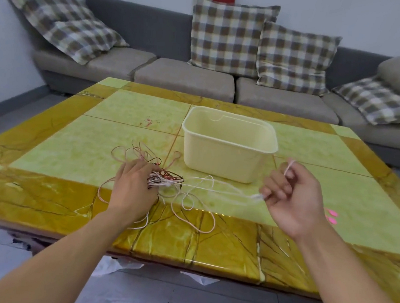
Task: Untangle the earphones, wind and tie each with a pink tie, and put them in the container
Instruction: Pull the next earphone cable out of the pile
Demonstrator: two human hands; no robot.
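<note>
Two bare forearms reach over the near edge of a glossy yellow-green tiled table point(233, 255). Just inside that edge, left of centre, lies a knot of thin earphone cables point(167, 180) in white, pink and dark red, loops spilling toward the edge. The left hand point(134, 189) rests on the knot, fingers spread and pressing it down. The right hand point(294, 196), raised toward the right edge, pinches one white cable point(215, 187) in curled fingers, drawn nearly straight from the tangle. The cables look light, limp and prone to snagging; gripping near a plug or earbud probably suits best. Pink ties point(331, 216) lie by the right edge. Beyond, at the centre, an empty cream container point(228, 151) stands, with bare tabletop around it. A sofa point(183, 82) sits behind.
</note>
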